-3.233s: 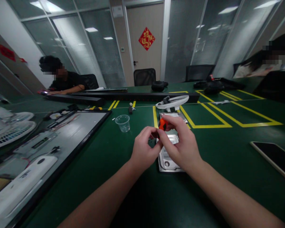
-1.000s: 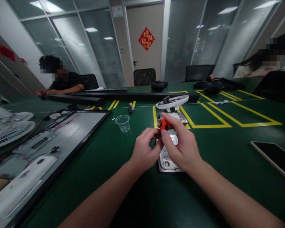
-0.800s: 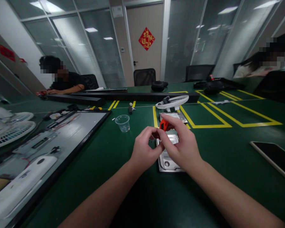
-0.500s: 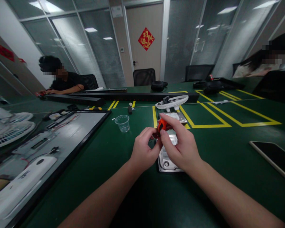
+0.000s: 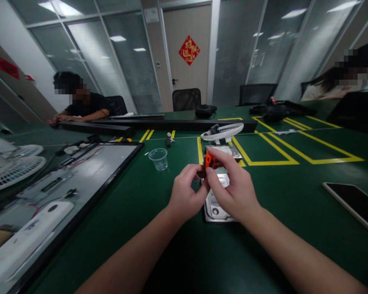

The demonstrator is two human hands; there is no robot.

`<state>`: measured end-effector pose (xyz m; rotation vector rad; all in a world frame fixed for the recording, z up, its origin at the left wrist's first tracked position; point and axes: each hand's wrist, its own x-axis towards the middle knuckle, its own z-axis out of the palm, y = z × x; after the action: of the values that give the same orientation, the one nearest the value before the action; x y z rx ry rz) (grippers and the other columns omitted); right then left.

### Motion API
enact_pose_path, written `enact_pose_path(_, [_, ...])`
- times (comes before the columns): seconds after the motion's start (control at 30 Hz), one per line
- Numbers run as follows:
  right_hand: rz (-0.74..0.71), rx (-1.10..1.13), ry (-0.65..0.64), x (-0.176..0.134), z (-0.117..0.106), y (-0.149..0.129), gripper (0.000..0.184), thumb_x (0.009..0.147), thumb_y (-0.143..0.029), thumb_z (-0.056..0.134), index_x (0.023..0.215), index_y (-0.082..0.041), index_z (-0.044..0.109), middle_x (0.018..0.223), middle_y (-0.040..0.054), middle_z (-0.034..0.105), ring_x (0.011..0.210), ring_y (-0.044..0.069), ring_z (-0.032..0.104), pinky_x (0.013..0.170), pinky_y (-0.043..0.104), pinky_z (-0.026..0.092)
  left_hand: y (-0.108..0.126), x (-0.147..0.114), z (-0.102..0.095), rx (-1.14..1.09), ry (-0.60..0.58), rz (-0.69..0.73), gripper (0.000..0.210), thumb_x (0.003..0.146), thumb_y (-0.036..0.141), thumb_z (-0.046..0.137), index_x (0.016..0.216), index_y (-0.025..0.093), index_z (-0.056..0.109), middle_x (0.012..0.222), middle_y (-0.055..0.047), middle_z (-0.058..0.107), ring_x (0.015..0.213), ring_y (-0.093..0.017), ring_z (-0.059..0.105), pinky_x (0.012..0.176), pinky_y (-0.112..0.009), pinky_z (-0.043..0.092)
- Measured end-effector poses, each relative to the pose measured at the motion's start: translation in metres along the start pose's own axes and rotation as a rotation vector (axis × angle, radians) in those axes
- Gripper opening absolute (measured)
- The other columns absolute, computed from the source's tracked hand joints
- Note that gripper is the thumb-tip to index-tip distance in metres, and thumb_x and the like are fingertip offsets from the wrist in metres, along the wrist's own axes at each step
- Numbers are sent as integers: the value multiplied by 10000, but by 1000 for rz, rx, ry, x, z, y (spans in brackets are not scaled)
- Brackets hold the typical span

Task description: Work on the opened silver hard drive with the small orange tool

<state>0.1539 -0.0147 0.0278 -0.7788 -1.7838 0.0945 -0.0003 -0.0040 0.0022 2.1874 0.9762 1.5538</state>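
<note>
Above a silver hard drive [image 5: 216,206] that lies on the table, both hands meet at a small orange-and-black screwdriver [image 5: 209,160]. Only its handle shows; the shaft is hidden by my fingers. My right hand [image 5: 236,188] grips the handle between thumb and fingers. From the other side my left hand [image 5: 187,190] closes its thumb and index finger on the lower part, where a dark reddish bit shows. Just behind the hands lies a second hard drive [image 5: 234,152], partly covered by my right fingers.
A clear plastic cup [image 5: 158,159] stands left of my hands. Further left lies a large open panel [image 5: 110,163] with a white device [image 5: 33,241] on it. A white fan grille [image 5: 227,131] sits behind, a phone [image 5: 355,204] at right. Two people sit across the table.
The orange handle has turned slightly between my fingers. Both hands stay in nearly the same place above the hard drive.
</note>
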Motion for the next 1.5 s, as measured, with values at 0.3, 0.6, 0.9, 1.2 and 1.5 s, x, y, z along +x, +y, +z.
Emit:
enact_pose_path(0.3, [-11,-23,28,1,0,1,446,967,-202,640,1403,-242,551,1142,75,680,990,218,668,901,397,586,-3,0,0,-1,6,5,91,887,131,644,954,189,624,880,-21,647,809,-171,597,737,-307,479])
enact_pose_path(0.6, [-10,-27,12,2,0,2,468,977,-189,622,1434,-250,539,1203,77,696,1025,213,683,936,388,585,-3,0,1,8,27,-6,199,841,129,709,1014,189,632,916,-20,664,825,-173,610,748,-306,488])
enact_pose_path(0.9, [1,2,-9,1,-2,-2,472,987,-184,582,1450,-254,529,1284,92,696,1103,237,697,989,421,583,1,1,-1,-1,-31,7,43,959,170,582,942,192,614,876,-33,640,805,-177,587,723,-313,470])
enact_pose_path(1.2, [12,-33,35,0,0,3,435,957,-238,680,1376,-235,565,1137,73,694,968,210,689,883,384,604,-3,0,-1,27,-1,10,114,873,123,659,945,198,611,878,-14,639,806,-171,584,725,-302,467])
enact_pose_path(1.5, [19,-12,4,0,0,0,477,973,-204,619,1439,-267,535,1255,91,706,1066,245,705,962,440,600,-1,0,0,27,-1,0,100,897,151,639,980,200,615,899,-31,654,817,-183,608,732,-311,494])
